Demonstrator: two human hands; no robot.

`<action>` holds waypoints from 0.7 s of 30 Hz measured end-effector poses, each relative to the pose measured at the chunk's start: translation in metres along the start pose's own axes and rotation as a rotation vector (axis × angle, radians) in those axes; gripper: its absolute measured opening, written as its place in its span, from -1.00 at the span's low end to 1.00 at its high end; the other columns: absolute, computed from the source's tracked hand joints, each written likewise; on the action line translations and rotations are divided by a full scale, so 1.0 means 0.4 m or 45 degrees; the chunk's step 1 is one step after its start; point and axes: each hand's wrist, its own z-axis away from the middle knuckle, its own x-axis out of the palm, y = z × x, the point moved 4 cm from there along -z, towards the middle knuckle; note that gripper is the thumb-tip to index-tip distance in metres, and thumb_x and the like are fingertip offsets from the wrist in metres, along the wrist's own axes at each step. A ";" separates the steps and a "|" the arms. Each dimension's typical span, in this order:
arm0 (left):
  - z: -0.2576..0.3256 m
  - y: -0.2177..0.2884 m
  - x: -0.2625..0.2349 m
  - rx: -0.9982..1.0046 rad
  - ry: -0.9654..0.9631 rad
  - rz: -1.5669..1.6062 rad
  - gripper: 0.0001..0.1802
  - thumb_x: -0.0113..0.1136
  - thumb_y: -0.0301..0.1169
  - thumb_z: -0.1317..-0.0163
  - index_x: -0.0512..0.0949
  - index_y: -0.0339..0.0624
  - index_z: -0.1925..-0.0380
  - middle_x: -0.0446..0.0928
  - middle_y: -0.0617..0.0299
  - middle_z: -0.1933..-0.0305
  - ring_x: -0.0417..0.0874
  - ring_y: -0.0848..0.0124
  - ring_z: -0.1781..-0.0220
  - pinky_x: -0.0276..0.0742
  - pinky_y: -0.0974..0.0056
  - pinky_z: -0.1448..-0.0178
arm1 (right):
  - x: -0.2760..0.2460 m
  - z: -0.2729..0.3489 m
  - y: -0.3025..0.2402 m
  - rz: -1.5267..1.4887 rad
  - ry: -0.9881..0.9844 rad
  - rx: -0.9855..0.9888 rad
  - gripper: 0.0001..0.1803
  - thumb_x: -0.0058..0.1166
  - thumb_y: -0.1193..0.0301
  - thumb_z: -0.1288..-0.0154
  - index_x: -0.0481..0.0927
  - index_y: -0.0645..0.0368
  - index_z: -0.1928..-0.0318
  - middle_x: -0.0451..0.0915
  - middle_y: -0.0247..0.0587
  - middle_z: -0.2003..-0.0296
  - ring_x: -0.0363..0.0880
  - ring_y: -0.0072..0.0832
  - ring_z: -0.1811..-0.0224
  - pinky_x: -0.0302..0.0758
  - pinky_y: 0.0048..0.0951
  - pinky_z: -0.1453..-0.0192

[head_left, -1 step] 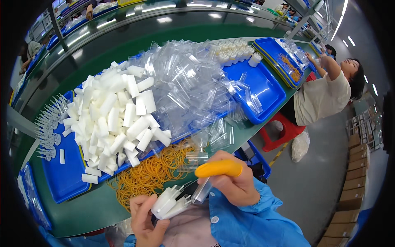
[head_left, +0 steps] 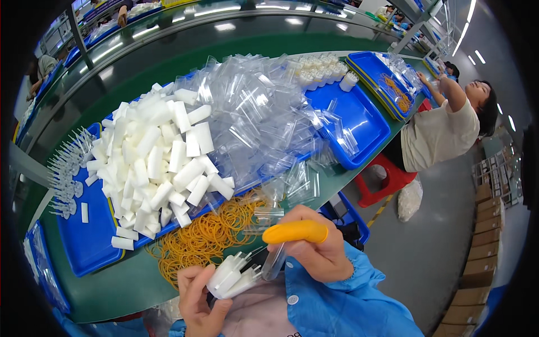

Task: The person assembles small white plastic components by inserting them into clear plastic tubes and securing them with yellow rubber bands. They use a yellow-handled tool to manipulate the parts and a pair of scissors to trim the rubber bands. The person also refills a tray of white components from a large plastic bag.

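My left hand [head_left: 203, 302] is closed on a bundle of white plastic pieces [head_left: 227, 278] with thin clear stems sticking out at one end. My right hand [head_left: 314, 247] wears a yellow finger cot [head_left: 296, 232] and pinches a clear plastic sleeve [head_left: 273, 263]. That sleeve's lower end hangs close beside the stems; whether they touch I cannot tell. Just beyond my hands lies a loose heap of amber rubber bands [head_left: 210, 233]. Behind it rise a pile of white foam blocks [head_left: 149, 151] and a pile of clear plastic sleeves [head_left: 247, 112].
Blue trays [head_left: 84, 241] hold the piles, with thin clear stemmed parts [head_left: 66, 168] at the left. White bundled pieces [head_left: 320, 71] stand near the right blue tray [head_left: 368, 126]. A co-worker [head_left: 443, 132] sits at the right by a red stool [head_left: 373, 182]. Cartons [head_left: 480, 264] line the aisle.
My right hand has shifted slightly left, and the clear sleeve in it has tilted a little. The left hand and its bundle stay almost still.
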 end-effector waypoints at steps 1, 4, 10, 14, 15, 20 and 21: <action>-0.003 -0.009 0.002 0.033 0.041 0.021 -0.35 0.28 -0.41 0.00 0.35 -0.41 -0.13 0.25 0.08 -0.07 0.36 0.28 -0.10 0.26 0.25 -0.22 | 0.007 -0.009 -0.006 0.120 -0.012 -0.089 -0.76 0.05 0.54 -0.24 0.55 0.32 0.08 0.51 -0.17 0.33 0.49 -0.49 0.36 0.39 -0.54 0.25; 0.000 -0.023 -0.003 0.061 0.059 0.093 -0.32 0.33 -0.35 0.03 0.37 -0.45 -0.10 0.23 0.08 -0.01 0.36 0.32 -0.03 0.26 0.30 -0.16 | 0.027 -0.012 -0.004 0.157 -0.023 0.062 -0.76 0.09 0.56 -0.18 0.57 0.32 0.11 0.51 -0.11 0.30 0.49 -0.41 0.34 0.41 -0.48 0.23; -0.015 -0.022 -0.016 0.138 -0.065 0.020 -0.38 0.36 -0.48 0.01 0.41 -0.36 -0.11 0.27 0.08 0.03 0.40 0.32 0.02 0.36 0.34 -0.06 | 0.042 0.001 0.017 0.104 0.126 0.126 -0.83 0.11 0.52 -0.13 0.57 0.32 0.25 0.54 -0.06 0.23 0.54 -0.39 0.26 0.47 -0.46 0.16; -0.003 -0.034 -0.009 0.110 -0.015 0.078 -0.37 0.37 -0.44 -0.01 0.39 -0.37 -0.11 0.23 0.05 -0.02 0.39 0.30 0.01 0.33 0.30 -0.11 | 0.030 0.001 0.018 -0.062 0.415 -0.005 -0.69 0.17 0.36 -0.19 0.48 0.32 0.16 0.54 -0.09 0.30 0.47 -0.52 0.38 0.43 -0.52 0.25; 0.001 -0.039 -0.011 0.104 0.001 0.103 -0.36 0.38 -0.41 -0.02 0.38 -0.38 -0.11 0.21 0.04 -0.04 0.38 0.30 0.01 0.31 0.28 -0.14 | 0.028 -0.002 0.015 -0.049 0.439 -0.010 -0.67 0.20 0.35 -0.18 0.48 0.32 0.16 0.54 -0.09 0.31 0.47 -0.52 0.40 0.43 -0.53 0.26; -0.010 -0.006 -0.019 0.305 0.020 -0.194 -0.37 0.39 -0.41 0.01 0.40 -0.31 -0.10 0.28 0.02 0.06 0.38 0.30 0.11 0.32 0.32 0.07 | 0.037 -0.011 0.018 0.066 0.227 -0.019 -0.66 0.24 0.35 -0.15 0.48 0.32 0.18 0.55 -0.09 0.33 0.48 -0.53 0.42 0.43 -0.53 0.28; -0.012 -0.002 -0.017 0.321 0.032 -0.214 -0.38 0.39 -0.42 0.02 0.41 -0.31 -0.09 0.29 0.02 0.08 0.38 0.30 0.13 0.31 0.33 0.10 | 0.038 -0.010 0.019 0.089 0.199 -0.024 -0.67 0.24 0.36 -0.15 0.48 0.32 0.18 0.55 -0.09 0.33 0.48 -0.53 0.42 0.44 -0.53 0.28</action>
